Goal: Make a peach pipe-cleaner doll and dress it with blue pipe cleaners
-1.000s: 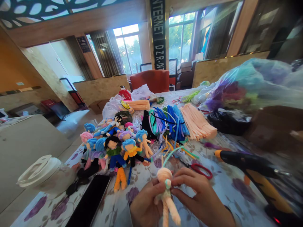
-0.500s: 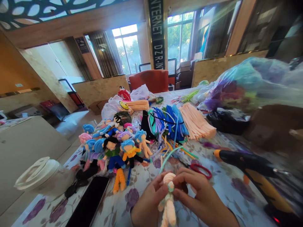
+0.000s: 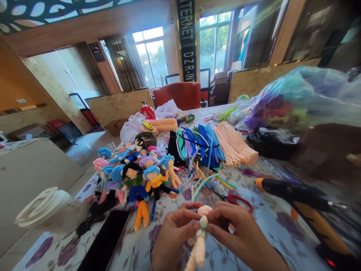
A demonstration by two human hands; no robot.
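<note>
1. 1 peach pipe-cleaner doll (image 3: pixel 199 242), held just above the floral tablecloth (image 3: pixel 270 226) at the near table edge.
2. 2 hands on it: left hand (image 3: pixel 172 237) and right hand (image 3: pixel 239 237) both pinch it at the neck, by 1 mint-green band (image 3: pixel 203 221).
3. Long axis near vertical in view: head points away from the person, legs toward them, angled slightly left.
4. Nearby: 1 red-handled scissors (image 3: pixel 239 201), 1 black-and-orange glue gun (image 3: pixel 296 192), 1 black phone (image 3: pixel 107 241).
5. Finished-doll pile (image 3: pixel 135 177) overlaps; count unclear.

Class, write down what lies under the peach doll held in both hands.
Floral tablecloth shows beneath the peach doll. The left hand and right hand cover the cloth beside it, hiding anything there.
</note>
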